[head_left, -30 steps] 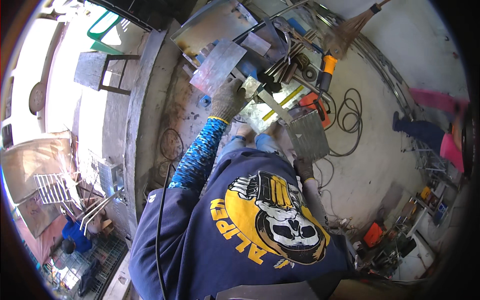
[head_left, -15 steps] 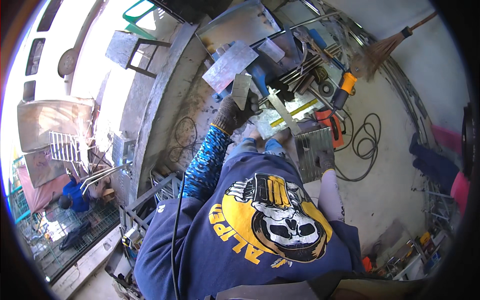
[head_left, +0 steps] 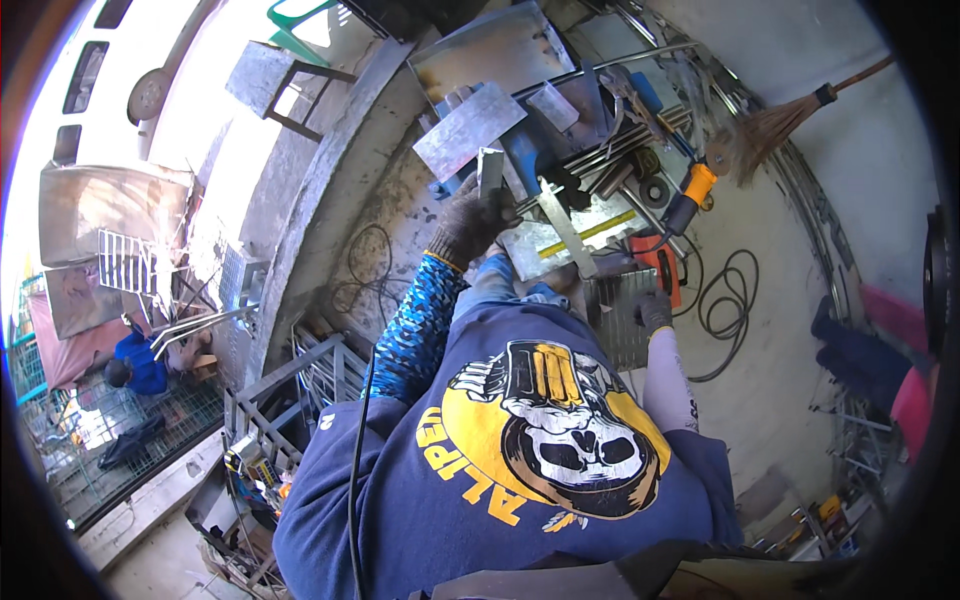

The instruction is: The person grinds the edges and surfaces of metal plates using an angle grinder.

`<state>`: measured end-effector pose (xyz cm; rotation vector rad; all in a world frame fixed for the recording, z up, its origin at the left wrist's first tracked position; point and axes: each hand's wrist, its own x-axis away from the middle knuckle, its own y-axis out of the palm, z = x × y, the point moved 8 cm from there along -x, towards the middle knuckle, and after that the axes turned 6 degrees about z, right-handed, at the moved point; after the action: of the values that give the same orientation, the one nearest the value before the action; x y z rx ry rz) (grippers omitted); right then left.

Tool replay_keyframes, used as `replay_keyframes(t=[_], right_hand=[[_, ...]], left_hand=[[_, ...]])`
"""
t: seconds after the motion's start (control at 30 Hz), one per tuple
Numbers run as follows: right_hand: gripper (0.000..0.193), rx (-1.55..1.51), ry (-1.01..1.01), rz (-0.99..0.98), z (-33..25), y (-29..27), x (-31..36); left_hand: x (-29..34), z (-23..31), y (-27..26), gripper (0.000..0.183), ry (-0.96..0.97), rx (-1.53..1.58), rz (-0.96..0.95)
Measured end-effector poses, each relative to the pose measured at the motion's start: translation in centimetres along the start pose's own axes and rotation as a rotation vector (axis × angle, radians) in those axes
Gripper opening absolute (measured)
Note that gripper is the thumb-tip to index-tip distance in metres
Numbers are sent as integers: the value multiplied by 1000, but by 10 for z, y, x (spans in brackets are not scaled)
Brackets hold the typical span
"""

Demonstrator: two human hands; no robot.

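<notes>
My left hand (head_left: 464, 228), in a dark knit glove, is closed around a small rectangular metal piece (head_left: 490, 172) tilted upward. Just beyond it lies a flat grey metal sheet (head_left: 470, 130). To the right, my right hand (head_left: 655, 311), also gloved, is at the right edge of a ribbed grey metal panel (head_left: 616, 325); its fingers are blurred, and I cannot tell whether they grip it. A narrow flat metal bar (head_left: 565, 228) runs from the panel's far end across a shiny sheet (head_left: 525, 245) that bears a yellow strip (head_left: 595, 231).
An orange-and-black power tool (head_left: 690, 195), a coiled black cable (head_left: 735, 315) and a red tool case (head_left: 662, 262) are at the right. A broom (head_left: 775, 135) leans beyond them. A metal tray (head_left: 490, 55) stands at the back. A person in blue (head_left: 140, 362) is far left.
The metal piece in my left hand has turned and now shows a narrower face. The ribbed panel looks lower and flatter, and my right hand has shifted slightly farther away toward its right edge.
</notes>
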<state>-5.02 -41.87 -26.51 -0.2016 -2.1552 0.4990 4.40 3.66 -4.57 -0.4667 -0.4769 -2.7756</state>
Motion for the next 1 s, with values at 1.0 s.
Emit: replay_keyframes(t=[1.0], right_hand=[[36,-22,-654,-266,-285,162,182]], left_hand=[[-30,-15,-6,44,-474,455,-332]])
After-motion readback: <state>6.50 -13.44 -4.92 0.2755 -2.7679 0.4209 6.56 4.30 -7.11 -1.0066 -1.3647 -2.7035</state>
